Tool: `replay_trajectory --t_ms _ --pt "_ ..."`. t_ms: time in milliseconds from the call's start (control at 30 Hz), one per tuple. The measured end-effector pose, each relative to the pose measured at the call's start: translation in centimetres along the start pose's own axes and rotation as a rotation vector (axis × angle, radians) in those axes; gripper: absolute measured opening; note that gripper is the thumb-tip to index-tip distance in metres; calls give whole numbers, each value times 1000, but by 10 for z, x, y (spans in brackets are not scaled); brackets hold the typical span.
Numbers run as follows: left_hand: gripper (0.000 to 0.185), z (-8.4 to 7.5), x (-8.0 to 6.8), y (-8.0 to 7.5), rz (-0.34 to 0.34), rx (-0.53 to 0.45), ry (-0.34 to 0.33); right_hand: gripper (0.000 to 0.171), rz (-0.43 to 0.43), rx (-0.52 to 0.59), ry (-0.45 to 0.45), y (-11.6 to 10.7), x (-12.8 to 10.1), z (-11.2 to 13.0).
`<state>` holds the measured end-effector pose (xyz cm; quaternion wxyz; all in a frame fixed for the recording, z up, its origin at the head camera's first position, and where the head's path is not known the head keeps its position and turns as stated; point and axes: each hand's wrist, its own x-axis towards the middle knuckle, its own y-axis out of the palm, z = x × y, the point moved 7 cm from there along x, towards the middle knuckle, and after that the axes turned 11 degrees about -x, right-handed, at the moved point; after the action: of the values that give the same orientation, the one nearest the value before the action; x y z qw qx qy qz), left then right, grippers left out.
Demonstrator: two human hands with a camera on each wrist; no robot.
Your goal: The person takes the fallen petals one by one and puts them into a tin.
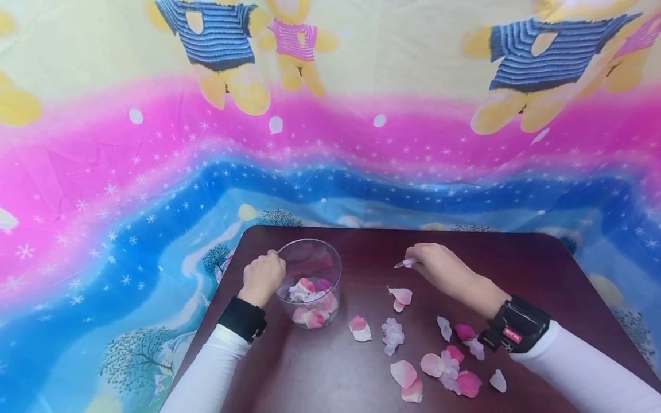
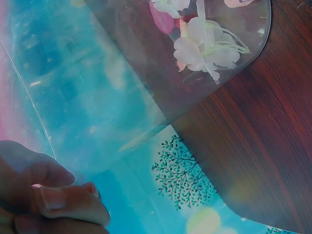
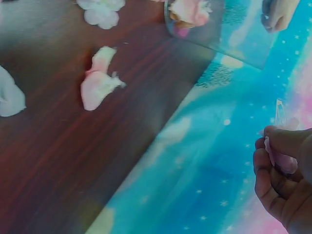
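Note:
A clear plastic cup [image 1: 310, 269] stands on the dark wooden table [image 1: 542, 269] and holds several pink and white petals [image 1: 310, 295]. My left hand [image 1: 263, 276] grips the cup's left rim. In the left wrist view the cup wall [image 2: 122, 92] and a white flower [image 2: 204, 46] inside it show above my curled fingers [image 2: 68, 200]. My right hand [image 1: 439, 265] is raised over the table to the right of the cup and pinches a pale pink petal [image 1: 405, 263]. In the right wrist view that petal [image 3: 280, 158] sits between the fingertips.
Loose pink and white petals [image 1: 444, 361] lie scattered on the table in front of my right hand, with one pair [image 1: 360, 328] near the cup. A bright cartoon-print cloth [image 1: 330, 143] hangs behind and around the table.

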<state>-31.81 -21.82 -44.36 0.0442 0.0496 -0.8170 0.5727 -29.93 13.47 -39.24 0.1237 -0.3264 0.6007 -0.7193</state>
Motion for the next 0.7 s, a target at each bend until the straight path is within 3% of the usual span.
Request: replay_trajectory --t_ms 333,700 --pt "34 1 0 0 -12 -6 9 14 -35 -3 -27 -11 27 27" --pt "34 1 -1 0 -12 -2 3 10 -76 47 -76 -5 55 62"
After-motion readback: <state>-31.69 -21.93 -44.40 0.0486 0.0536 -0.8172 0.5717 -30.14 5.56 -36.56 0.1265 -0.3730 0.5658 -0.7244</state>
